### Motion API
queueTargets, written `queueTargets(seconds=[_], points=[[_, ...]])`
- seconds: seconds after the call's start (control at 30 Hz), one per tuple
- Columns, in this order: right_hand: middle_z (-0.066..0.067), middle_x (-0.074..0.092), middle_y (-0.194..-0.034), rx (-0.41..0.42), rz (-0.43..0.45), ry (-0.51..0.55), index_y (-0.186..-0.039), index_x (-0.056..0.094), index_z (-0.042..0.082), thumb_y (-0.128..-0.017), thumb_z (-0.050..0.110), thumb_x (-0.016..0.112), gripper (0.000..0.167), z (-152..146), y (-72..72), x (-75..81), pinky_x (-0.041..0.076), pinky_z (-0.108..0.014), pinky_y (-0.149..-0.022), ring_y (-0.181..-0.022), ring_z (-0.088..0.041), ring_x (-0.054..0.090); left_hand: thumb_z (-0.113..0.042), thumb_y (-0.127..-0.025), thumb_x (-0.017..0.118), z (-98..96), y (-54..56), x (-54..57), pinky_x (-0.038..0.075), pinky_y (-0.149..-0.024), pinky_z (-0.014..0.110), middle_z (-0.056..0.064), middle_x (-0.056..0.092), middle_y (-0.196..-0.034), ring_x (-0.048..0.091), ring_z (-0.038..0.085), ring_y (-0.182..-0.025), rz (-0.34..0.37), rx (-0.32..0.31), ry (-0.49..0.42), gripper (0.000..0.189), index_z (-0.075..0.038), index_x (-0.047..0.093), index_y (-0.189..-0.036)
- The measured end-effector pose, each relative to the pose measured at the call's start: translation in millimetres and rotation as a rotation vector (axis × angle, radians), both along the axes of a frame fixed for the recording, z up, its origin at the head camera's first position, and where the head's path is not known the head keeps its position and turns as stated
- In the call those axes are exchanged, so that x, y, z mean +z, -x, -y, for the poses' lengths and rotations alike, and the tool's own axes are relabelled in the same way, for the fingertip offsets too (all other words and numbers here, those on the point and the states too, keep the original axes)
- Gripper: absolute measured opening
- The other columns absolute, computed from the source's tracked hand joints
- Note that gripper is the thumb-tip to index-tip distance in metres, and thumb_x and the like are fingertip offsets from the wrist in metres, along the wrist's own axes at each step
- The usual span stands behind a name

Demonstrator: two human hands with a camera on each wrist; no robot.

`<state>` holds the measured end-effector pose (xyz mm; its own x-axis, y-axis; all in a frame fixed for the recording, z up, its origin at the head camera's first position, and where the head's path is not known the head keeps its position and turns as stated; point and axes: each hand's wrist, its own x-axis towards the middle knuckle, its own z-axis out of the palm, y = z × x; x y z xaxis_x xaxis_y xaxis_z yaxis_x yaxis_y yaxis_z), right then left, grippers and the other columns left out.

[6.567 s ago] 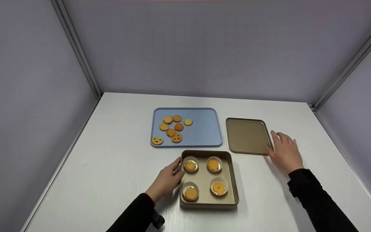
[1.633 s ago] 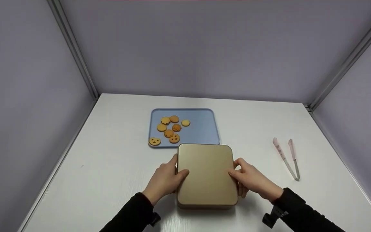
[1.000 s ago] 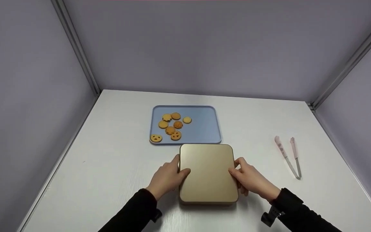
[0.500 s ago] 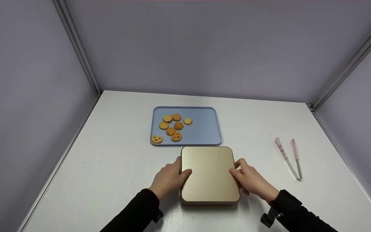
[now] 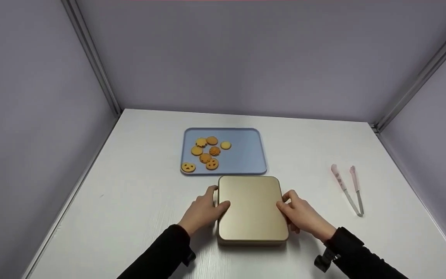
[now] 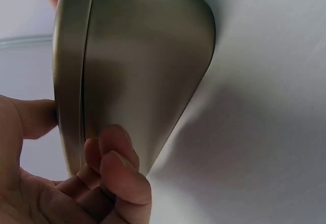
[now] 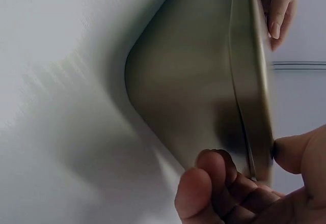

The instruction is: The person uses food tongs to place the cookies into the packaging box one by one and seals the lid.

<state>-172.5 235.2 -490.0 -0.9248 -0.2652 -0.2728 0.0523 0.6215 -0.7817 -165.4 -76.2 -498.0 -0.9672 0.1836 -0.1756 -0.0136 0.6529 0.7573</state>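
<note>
A gold rectangular tin (image 6: 145, 56) stands on the white table with its gold lid (image 5: 251, 209) over it, hiding the inside. From the left side my left hand (image 5: 204, 213) grips the lid, thumb on the top edge and fingers curled against the side wall. My right hand (image 5: 302, 216) holds the opposite edge the same way, thumb on top and fingers bent below the rim. In both wrist views a thin seam runs between lid and tin; in the right wrist view it widens somewhat near the fingers (image 7: 194, 188).
Behind the tin lies a blue tray (image 5: 242, 155) with several cookies (image 5: 212, 164) grouped on its left half. Pink-handled metal tongs (image 5: 356, 193) lie spread on the table at the right. Grey panels (image 5: 223, 58) enclose the table at the back and sides.
Earlier the tin stood uncovered, showing treats in paper cups, and the lid lay to the right. The lid now covers it, with both hands on it. Over the last second little has moved.
</note>
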Motion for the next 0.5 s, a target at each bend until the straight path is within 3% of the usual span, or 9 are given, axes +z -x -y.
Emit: queueTargets(seconds=[0.1, 0.17, 0.23, 0.37, 0.5], points=[[-0.007, 0.060, -0.067, -0.024, -0.042, -0.040, -0.124, 0.048, 0.004, -0.108, 0.034, 0.051, 0.034, 0.9, 0.2, -0.6, 0.044, -0.030, -0.046, -0.048, -0.017, 0.052, -0.048, -0.101, 0.058, 1.1, 5.0, -2.5, 0.052, -0.087, 0.053, 0.014, 0.069, -0.104, 0.068, 0.030, -0.091, -0.023, 0.015, -0.023, 0.072, -0.003, 0.039, -0.154], [-0.007, 0.063, -0.078, -0.023, -0.151, -0.120, -0.133, 0.049, 0.003, -0.108, 0.034, 0.052, 0.040, 2.7, -0.9, -2.6, 0.047, -0.032, -0.053, -0.057, -0.018, 0.057, -0.045, -0.103, 0.056, 0.3, 9.7, -4.6, 0.052, -0.087, 0.051, 0.010, 0.065, -0.104, 0.066, 0.026, -0.090, -0.055, 0.028, -0.029, 0.068, -0.003, 0.040, -0.153], [-0.009, 0.064, -0.096, 0.006, -0.310, -0.231, -0.141, 0.048, 0.002, -0.106, 0.034, 0.056, 0.048, 4.5, -3.8, -5.0, 0.051, -0.037, -0.064, -0.075, -0.021, 0.062, -0.041, -0.105, 0.054, -1.3, 15.0, -6.0, 0.051, -0.091, 0.052, 0.013, 0.060, -0.116, 0.065, 0.029, -0.097, -0.084, 0.037, -0.034, 0.063, -0.003, 0.041, -0.153], [-0.018, 0.056, -0.131, 0.180, -0.701, -0.370, -0.150, 0.047, 0.003, -0.100, 0.031, 0.067, 0.060, 3.9, -8.9, -8.3, 0.049, -0.051, -0.097, -0.120, -0.035, 0.057, -0.035, -0.107, 0.051, -4.3, 27.2, -5.7, 0.049, -0.099, 0.054, 0.019, 0.048, -0.139, 0.061, 0.038, -0.118, -0.119, 0.035, -0.055, 0.055, -0.003, 0.044, -0.152], [-0.022, 0.047, -0.151, 0.478, -0.942, -0.340, -0.154, 0.047, 0.008, -0.101, 0.039, 0.064, 0.063, -1.0, -13.9, -8.3, 0.030, -0.053, -0.117, -0.141, -0.049, 0.040, -0.032, -0.107, 0.051, -5.9, 38.4, -5.4, 0.044, -0.107, 0.055, 0.021, 0.048, -0.144, 0.056, 0.042, -0.127, -0.128, 0.010, -0.074, 0.052, 0.000, 0.049, -0.149]])
